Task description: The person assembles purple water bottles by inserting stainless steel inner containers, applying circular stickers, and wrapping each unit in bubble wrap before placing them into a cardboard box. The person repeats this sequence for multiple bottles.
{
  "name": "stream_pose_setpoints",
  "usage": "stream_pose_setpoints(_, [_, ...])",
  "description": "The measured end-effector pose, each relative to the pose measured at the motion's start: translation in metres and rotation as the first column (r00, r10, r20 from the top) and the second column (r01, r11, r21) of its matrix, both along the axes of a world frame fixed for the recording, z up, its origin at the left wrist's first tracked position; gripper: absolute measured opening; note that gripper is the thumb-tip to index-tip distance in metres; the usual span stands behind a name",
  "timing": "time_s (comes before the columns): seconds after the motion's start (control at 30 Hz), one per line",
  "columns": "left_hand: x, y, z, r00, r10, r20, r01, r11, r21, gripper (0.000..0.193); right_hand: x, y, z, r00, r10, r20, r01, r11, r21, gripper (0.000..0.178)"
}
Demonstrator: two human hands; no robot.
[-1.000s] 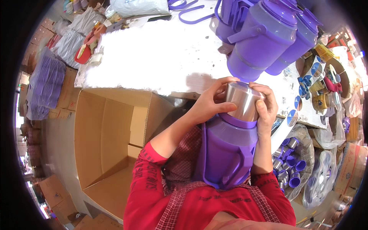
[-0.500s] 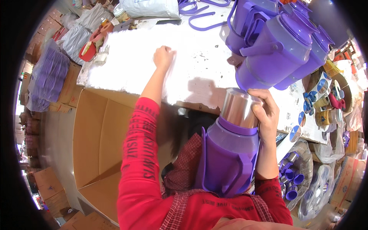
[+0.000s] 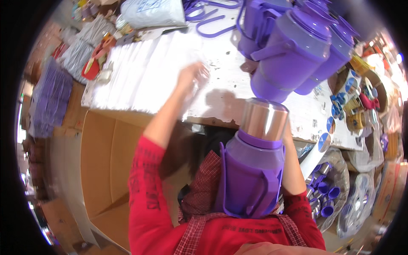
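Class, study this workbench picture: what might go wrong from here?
The left hand is away from the steel-capped purple flask, which might tip. That hand, blurred beside the layered white sheets, could drag some out of line. Sheets near the edge of the table might slip into the open cardboard box.

"How many flasks were there?"

"One flask (image 3: 250, 178) in the lap, with one steel cap (image 3: 263, 121). At least three more flasks (image 3: 289, 59) were on the surface (image 3: 231, 72); they overlapped too much for a full count."

"And hands?"

"One hand (image 3: 190, 77) showed; the other was hidden behind the lap flask."

"Boxes?"

"One big open box (image 3: 100, 161) stood by the surface. Others near the picture's edge were too blurred to number."

"Cups?"

"At least four cups (image 3: 333, 192), in one clear bag (image 3: 343, 166)."

"White sacks?"

"One sack (image 3: 155, 13) was there."
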State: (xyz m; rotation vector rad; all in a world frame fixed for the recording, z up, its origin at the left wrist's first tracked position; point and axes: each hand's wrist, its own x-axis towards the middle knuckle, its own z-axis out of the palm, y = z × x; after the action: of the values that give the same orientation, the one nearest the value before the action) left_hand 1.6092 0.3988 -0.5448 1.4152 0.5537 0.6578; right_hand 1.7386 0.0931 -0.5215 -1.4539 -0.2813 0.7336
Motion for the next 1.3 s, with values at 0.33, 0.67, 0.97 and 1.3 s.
stream_pose_setpoints(0.33, [0.008,-0.149,0.037,0.998,0.041,0.046,-0.005,0.804,-0.595,0.035,0.023,0.021,-0.031,0.882,0.037,-0.470,0.168,0.907,0.386,0.024])
stream_pose_setpoints(0.67, [-0.151,-0.162,0.042,0.758,-0.652,0.007,0.638,0.740,-0.214,0.004,-0.044,-0.136,-0.015,0.984,0.176,0.007,-0.165,0.908,0.386,0.013])
stream_pose_setpoints(0.97, [-0.128,-0.206,0.127,0.399,-0.152,-0.905,0.840,0.457,0.293,0.015,-0.150,-0.214,0.010,0.179,0.974,0.135,-0.959,0.204,-0.199,0.021])
stream_pose_setpoints(1.3, [-0.087,-0.204,0.071,0.870,0.005,-0.494,0.283,0.813,0.508,0.059,-0.211,-0.247,-0.054,0.379,0.823,0.422,-0.723,0.549,-0.420,0.042])
